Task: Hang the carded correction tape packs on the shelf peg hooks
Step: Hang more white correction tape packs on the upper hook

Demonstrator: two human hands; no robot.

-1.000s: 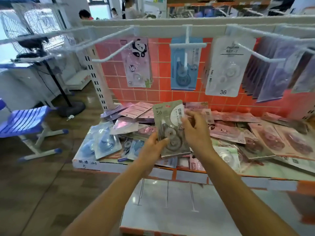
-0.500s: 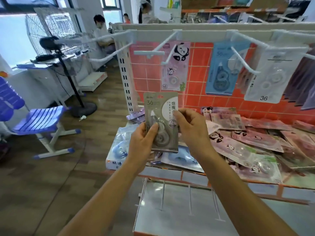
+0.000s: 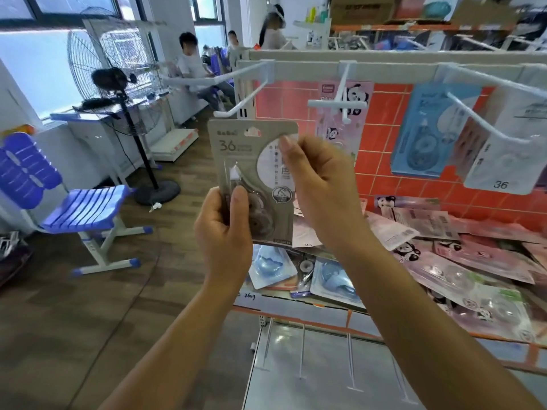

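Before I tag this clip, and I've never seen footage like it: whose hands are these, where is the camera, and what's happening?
No machine here. The single picture comes from a camera worn on a person's head, looking down at their own bare hands. The left hand grips the lower left edge of a grey correction tape pack marked 36; the right hand pinches its upper right edge. The pack is upright, its top near the tip of an empty peg hook. Further right, a panda pack and a blue pack hang on hooks. Loose packs lie heaped on the shelf below.
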